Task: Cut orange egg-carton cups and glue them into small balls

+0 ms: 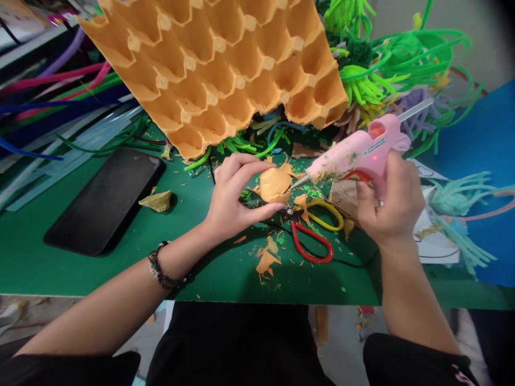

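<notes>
Green table (pixel 100 268): left hand (pixel 231 201) fingers pinch orange cutout (pixel 274 185), right hand (pixel 390 206) fingers wrap glue gun (pixel 362 150)

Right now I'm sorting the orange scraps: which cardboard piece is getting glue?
The cup-shaped orange piece pinched in the left hand, with the pink glue gun nozzle at its edge. The other scraps lie loose on the green mat.

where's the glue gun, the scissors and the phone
glue gun (pixel 364 147), head view, on the pink barrel
scissors (pixel 311 249), head view, on the red handle loop
phone (pixel 107 198), head view, middle of the dark screen
</notes>
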Tool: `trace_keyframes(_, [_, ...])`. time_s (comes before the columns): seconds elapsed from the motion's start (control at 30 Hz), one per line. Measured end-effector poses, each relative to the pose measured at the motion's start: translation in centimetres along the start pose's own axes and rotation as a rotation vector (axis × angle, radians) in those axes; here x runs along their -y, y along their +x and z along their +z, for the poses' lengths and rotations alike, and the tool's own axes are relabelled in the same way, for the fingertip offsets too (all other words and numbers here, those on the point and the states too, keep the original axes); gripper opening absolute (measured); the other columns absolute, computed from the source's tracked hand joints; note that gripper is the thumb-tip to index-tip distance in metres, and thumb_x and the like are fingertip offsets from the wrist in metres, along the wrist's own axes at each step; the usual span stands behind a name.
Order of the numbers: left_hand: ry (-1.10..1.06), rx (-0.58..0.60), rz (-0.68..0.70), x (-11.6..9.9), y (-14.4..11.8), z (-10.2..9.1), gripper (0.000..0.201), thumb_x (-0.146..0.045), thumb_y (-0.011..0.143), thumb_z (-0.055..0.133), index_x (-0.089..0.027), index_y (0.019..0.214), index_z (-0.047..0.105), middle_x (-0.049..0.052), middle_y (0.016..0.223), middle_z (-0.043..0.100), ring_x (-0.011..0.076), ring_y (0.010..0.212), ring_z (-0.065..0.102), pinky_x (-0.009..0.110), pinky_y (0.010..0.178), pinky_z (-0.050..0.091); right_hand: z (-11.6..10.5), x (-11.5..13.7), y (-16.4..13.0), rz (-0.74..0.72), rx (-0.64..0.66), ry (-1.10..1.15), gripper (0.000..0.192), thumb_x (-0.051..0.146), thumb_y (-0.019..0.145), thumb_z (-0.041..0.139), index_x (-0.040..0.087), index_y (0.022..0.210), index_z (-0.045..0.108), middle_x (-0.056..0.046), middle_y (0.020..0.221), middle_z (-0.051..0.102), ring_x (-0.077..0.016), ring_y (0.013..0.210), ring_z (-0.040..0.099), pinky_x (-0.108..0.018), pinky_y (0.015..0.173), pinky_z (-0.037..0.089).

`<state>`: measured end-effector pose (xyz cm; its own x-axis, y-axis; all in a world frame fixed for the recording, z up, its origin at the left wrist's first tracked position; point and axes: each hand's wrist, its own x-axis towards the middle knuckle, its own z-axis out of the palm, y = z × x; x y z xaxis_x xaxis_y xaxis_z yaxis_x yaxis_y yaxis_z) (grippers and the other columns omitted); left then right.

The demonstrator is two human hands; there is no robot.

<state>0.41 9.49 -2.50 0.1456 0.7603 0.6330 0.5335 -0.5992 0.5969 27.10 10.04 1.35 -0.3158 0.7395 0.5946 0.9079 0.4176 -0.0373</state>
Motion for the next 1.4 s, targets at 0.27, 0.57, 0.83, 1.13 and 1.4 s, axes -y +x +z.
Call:
trace_keyframes(0.27, [-0.003, 0.002, 0.007, 0.1, -0.1, 0.0, 0.051, -0.063, 0.074, 0.060, -0.029, 0.112, 0.058, 0.006, 0.101, 0.058, 0.0239, 0.095, 0.054, 0.043, 0.085, 0.043, -0.2, -0.1, 0.0, -0.022, -0.009, -0.042, 0.055, 0.038, 0.089, 0.044, 0.021, 0.140, 0.035, -0.017, 0.115, 0.059, -0.0358, 0.104, 0.058, -0.053, 0.088, 0.048])
trace_keyframes(0.57, [-0.009, 0.016, 0.041, 0.0, -0.1, -0.2, 0.050, -0.060, 0.077, 0.060, -0.028, 0.116, 0.058, 0.006, 0.102, 0.056, 0.0238, 0.095, 0.053, 0.041, 0.084, 0.042, 0.1, -0.8, 0.0, -0.073, -0.060, -0.009, 0.056, 0.038, 0.089, 0.044, 0.015, 0.139, 0.036, -0.019, 0.114, 0.058, -0.0358, 0.105, 0.057, -0.052, 0.090, 0.046])
trace_keyframes(0.83, [0.004, 0.023, 0.067, 0.0, -0.1, -0.3, 0.053, -0.063, 0.080, 0.052, -0.027, 0.119, 0.056, 0.006, 0.100, 0.055, 0.0221, 0.093, 0.052, 0.039, 0.083, 0.042, 0.2, -1.0, 0.0, -0.093, -0.092, -0.016, 0.053, 0.039, 0.090, 0.043, 0.017, 0.138, 0.037, -0.017, 0.115, 0.057, -0.0338, 0.104, 0.057, -0.051, 0.089, 0.047])
trace_keyframes(1.13, [-0.033, 0.022, 0.094, 0.4, -0.2, -0.2, 0.059, -0.068, 0.076, 0.053, -0.030, 0.121, 0.056, 0.005, 0.097, 0.052, 0.0215, 0.091, 0.050, 0.040, 0.084, 0.041, 0.0, -0.7, 0.2, -0.155, -0.165, 0.040, 0.056, 0.029, 0.087, 0.050, 0.014, 0.139, 0.037, -0.018, 0.112, 0.058, -0.0338, 0.105, 0.057, -0.048, 0.087, 0.049])
trace_keyframes(1.4, [-0.054, 0.010, 0.133, 0.5, 0.0, -0.2, 0.059, -0.069, 0.077, 0.051, -0.031, 0.122, 0.056, 0.004, 0.095, 0.051, 0.0203, 0.089, 0.049, 0.039, 0.083, 0.042, -0.4, -0.3, 0.1, -0.114, -0.121, 0.025, 0.055, 0.033, 0.088, 0.048, 0.021, 0.141, 0.034, -0.016, 0.109, 0.059, -0.0340, 0.100, 0.059, -0.051, 0.084, 0.049])
